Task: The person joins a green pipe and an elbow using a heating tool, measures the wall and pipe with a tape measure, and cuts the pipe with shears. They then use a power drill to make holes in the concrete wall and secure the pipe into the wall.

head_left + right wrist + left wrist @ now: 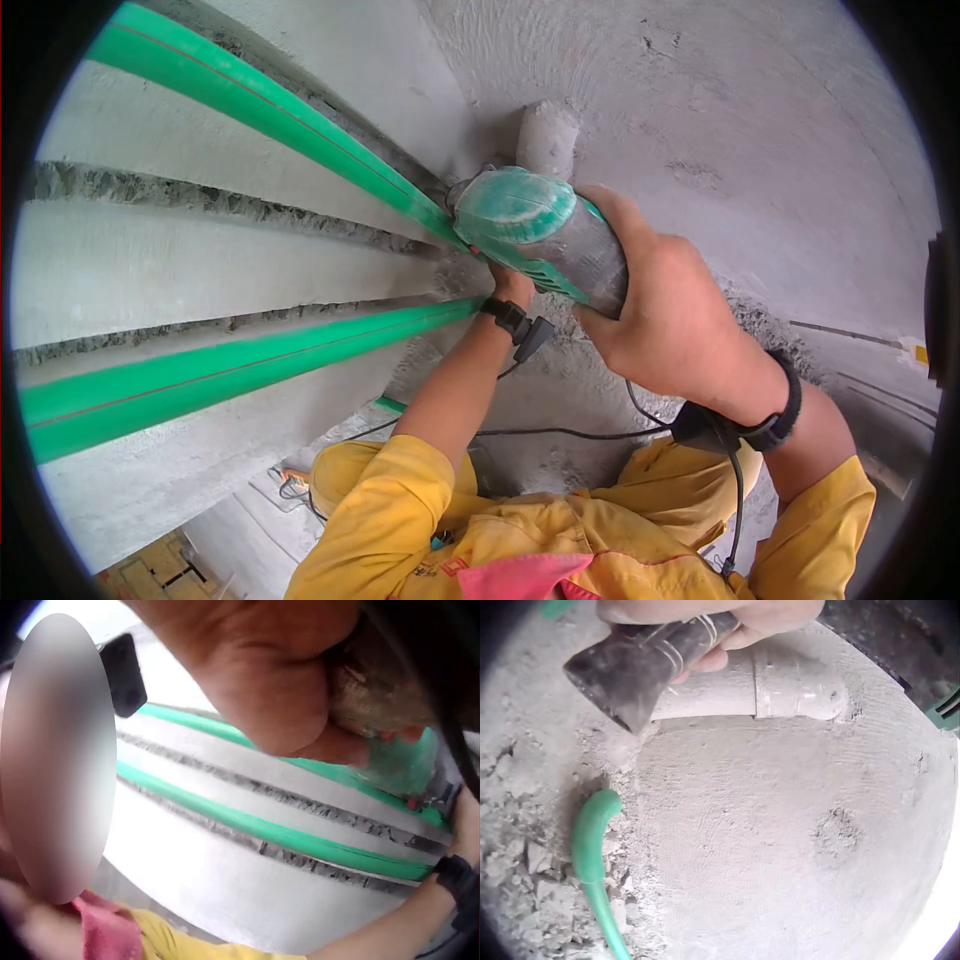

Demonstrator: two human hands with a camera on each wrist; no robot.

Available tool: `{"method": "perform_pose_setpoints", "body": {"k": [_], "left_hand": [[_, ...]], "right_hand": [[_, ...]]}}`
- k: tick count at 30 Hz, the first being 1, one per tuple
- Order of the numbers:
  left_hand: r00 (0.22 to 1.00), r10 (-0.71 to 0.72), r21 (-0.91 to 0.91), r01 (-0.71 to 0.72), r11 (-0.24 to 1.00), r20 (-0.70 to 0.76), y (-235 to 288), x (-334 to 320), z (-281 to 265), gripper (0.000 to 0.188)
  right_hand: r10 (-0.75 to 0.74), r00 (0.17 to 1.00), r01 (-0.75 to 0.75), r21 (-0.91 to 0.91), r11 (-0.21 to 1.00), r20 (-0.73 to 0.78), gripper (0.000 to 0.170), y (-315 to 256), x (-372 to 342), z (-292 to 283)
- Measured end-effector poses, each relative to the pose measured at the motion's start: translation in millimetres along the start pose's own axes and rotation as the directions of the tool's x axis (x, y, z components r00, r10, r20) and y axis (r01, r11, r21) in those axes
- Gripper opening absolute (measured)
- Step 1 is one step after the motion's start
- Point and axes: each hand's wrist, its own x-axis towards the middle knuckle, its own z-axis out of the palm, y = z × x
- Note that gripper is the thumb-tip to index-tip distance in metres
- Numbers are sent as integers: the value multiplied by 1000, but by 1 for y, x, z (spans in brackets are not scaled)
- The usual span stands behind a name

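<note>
A dusty green-and-grey power tool is held near the wall, its rear body in the right hand, thumb and fingers around it. In the right wrist view the right hand curls round the grey part of the tool, near its green housing. The left hand is mostly hidden behind the tool in the head view. In the left wrist view the left hand has its fingers curled round a black ribbed handle with a flared end. The tool's front tip is hidden.
Two green pipes run along the left wall, with a rough groove between them. A grey pipe stub stands behind the tool. Rubble and a green hose-like piece lie low. A black cable crosses the lap.
</note>
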Motion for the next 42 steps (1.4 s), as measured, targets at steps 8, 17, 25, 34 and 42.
{"method": "perform_pose_setpoints", "body": {"k": [8, 17, 25, 34, 42], "left_hand": [[983, -64, 322, 5, 947, 171, -32, -47, -48, 51], [962, -42, 576, -127, 807, 270, -65, -80, -72, 43], [965, -89, 581, -73, 811, 245, -56, -55, -72, 36], [982, -90, 494, -2, 869, 164, -56, -46, -66, 28], [989, -63, 214, 34, 976, 131, -30, -42, -48, 21]], "right_hand": [[167, 952, -71, 344, 936, -258, 75, 81, -117, 81], [25, 976, 33, 261, 965, -215, 93, 95, -158, 107], [-8, 972, 84, 317, 945, -235, 94, 103, -138, 120], [18, 969, 70, 345, 936, -246, 90, 122, -121, 115], [-32, 996, 39, 89, 995, -78, 91, 70, -75, 73]]}}
